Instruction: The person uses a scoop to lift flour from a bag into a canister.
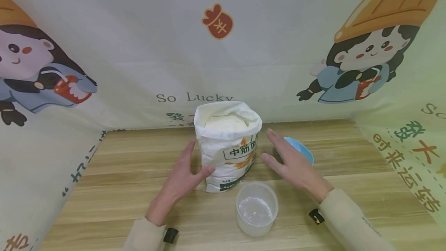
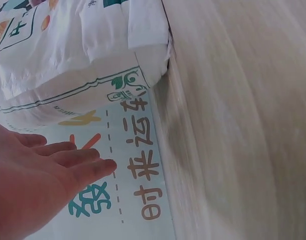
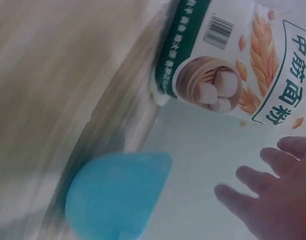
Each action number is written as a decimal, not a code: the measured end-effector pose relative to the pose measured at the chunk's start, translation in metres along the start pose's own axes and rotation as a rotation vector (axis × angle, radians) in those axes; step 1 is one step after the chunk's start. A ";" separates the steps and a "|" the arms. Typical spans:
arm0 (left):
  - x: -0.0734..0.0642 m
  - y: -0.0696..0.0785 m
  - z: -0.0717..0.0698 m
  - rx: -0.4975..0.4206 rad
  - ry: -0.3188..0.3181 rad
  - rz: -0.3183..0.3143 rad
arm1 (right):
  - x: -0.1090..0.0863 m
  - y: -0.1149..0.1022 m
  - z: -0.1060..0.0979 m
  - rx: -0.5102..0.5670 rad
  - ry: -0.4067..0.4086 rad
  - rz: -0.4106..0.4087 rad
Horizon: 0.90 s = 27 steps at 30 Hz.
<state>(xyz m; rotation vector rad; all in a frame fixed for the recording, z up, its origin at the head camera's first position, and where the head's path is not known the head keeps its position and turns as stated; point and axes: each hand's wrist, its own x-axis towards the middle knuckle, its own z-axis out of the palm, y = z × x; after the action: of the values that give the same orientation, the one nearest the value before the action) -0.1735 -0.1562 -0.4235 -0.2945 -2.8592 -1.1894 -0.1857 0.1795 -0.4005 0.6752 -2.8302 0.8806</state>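
Note:
An opened white flour bag [image 1: 215,152] stands upright on the wooden table, its top edge folded outward and pale flour [image 1: 225,123] showing inside. On its left side is my left hand [image 1: 182,176], fingers spread and straight; the thumb overlaps the bag's front in the head view, and I cannot tell if it touches. My right hand [image 1: 294,164] hovers to the right of the bag, apart from it, with fingers extended and nothing held. Partly hidden behind that hand lies a shallow blue plastic dish [image 1: 304,151], also in the right wrist view [image 3: 118,195].
A clear round plastic tub [image 1: 256,226] stands in front of the bag, toward the near side of the wooden table [image 1: 115,189]. Printed cloth [image 1: 139,49] with cartoon figures and lettering rises behind the table and along both sides.

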 end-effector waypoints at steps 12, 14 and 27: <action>0.005 0.007 0.010 -0.110 0.014 -0.048 | 0.028 -0.003 0.018 0.418 -0.031 0.046; 0.005 0.009 0.012 -0.107 0.024 -0.044 | 0.031 -0.003 0.021 0.459 -0.036 0.030; 0.012 0.007 0.012 -0.223 0.047 0.049 | 0.032 -0.005 0.028 0.500 -0.022 0.040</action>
<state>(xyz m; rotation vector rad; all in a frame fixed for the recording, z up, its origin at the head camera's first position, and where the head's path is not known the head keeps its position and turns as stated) -0.1838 -0.1415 -0.4258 -0.3361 -2.6658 -1.4859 -0.2115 0.1481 -0.4137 0.6759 -2.6566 1.6205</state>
